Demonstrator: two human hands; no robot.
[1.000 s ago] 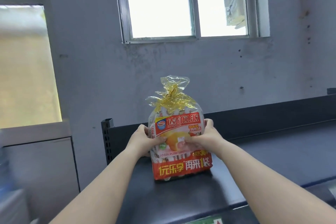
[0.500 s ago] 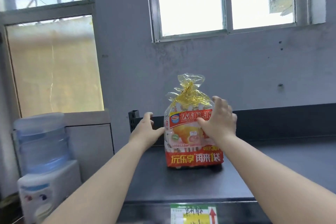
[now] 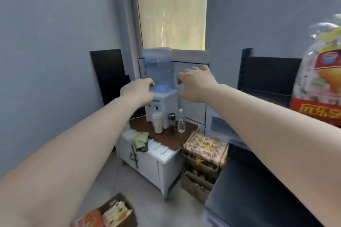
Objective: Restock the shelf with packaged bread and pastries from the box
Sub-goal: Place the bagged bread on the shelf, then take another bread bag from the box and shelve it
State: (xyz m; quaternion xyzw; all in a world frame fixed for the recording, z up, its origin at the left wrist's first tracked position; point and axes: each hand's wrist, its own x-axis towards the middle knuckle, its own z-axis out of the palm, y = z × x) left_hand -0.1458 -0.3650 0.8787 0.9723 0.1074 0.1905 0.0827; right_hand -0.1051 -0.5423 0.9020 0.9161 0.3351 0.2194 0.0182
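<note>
Reaching out in front of the water dispenser, both bare arms stretch forward with nothing in either hand. The left hand hangs in front of the dispenser's lower bottle, its fingers loosely curled downward and gripping nothing. The right hand floats just to the right of the bottle, fingers spread and lightly bent, also empty. Well to the right of the dispenser, at the picture's edge, the bread bag stands upright on the dark shelf, its red band at the bottom and its clear top gathered above; neither hand touches it. The dispenser sits on a small white cabinet, with a white cup, a dark-capped jar and a small clear bottle lined up in front of its base. Below and to the right of the dispenser, a pastry pack lies on top of a stack of cardboard boxes beside the cabinet. Lower still, down on the floor in front of the cabinet, an open box holds more packaged goods, blurred. A dark panel leans against the wall to the left of the dispenser.
</note>
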